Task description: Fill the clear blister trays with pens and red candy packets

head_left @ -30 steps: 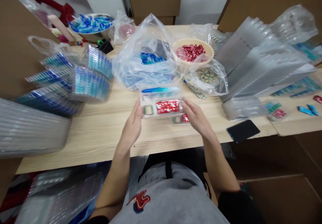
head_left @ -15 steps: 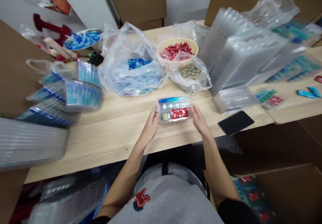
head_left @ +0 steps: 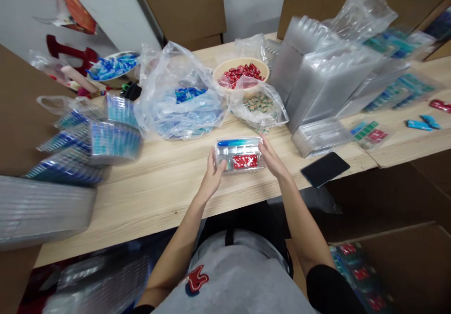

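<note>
Between my two hands is a clear plastic blister case [head_left: 240,152] at the front middle of the table. A blue pen-like stick [head_left: 239,142] lies along its far side, with a red packet with white marks [head_left: 245,161] nearer to me. My left hand [head_left: 213,173] grips the case's left end, its thumb over the near-left corner, partly hiding a small greenish piece there. At the right end, my right hand [head_left: 271,156] holds the edge with its fingers along the side.
Behind the case stand a bag of blue pieces [head_left: 190,97], a bowl of red packets [head_left: 242,75] and a bag of small tan-green pieces [head_left: 260,103]. Stacked clear cases [head_left: 326,79] and a black phone [head_left: 325,169] are on the right. Filled trays [head_left: 114,140] stand left.
My left thumb has moved onto the case's near-left corner. My right hand has shifted up along the right edge. The whole view has moved slightly.
</note>
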### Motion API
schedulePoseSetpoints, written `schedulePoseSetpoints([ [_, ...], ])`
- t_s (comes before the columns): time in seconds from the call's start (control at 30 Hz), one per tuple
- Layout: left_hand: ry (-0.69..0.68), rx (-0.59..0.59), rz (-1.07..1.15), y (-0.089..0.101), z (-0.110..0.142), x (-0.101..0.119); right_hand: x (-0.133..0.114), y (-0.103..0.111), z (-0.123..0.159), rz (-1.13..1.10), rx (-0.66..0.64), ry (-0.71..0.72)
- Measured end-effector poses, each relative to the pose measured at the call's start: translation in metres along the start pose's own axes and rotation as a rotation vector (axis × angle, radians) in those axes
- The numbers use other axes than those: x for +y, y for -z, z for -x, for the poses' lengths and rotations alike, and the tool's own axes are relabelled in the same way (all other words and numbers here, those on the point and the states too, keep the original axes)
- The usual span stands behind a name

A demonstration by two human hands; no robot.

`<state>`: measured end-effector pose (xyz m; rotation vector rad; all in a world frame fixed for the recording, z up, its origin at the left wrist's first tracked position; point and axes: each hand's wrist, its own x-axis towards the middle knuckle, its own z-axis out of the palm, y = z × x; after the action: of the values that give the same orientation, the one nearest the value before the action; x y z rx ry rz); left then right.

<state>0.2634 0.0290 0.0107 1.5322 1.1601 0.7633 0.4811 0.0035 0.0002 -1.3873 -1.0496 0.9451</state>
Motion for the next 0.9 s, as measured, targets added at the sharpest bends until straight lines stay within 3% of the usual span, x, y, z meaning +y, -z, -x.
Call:
schedulePoseSetpoints([
  [0.17,-0.045,0.012,0.057,-0.010,0.009,-0.006,-0.003,-0.009,-0.030,-0.182,-0.080,-0.085],
  [0.3,-0.078,0.027,0.104,-0.011,0.008,-0.011,0.000,-0.011,-0.032,-0.187,-0.085,-0.095],
  [0.47,-0.053,0.140,0.096,0.006,-0.005,-0.013,-0.012,-0.007,-0.018,-0.092,-0.115,-0.067],
  [0.6,-0.064,0.224,0.106,0.025,-0.006,-0.018,-0.019,-0.017,-0.001,-0.010,-0.158,-0.046],
  [0.77,-0.108,0.168,0.118,0.036,0.001,-0.028,-0.014,-0.032,0.010,0.062,-0.117,0.001],
  [0.9,-0.112,0.138,0.131,0.038,-0.003,-0.031,-0.009,-0.031,0.010,0.107,-0.108,0.000],
])
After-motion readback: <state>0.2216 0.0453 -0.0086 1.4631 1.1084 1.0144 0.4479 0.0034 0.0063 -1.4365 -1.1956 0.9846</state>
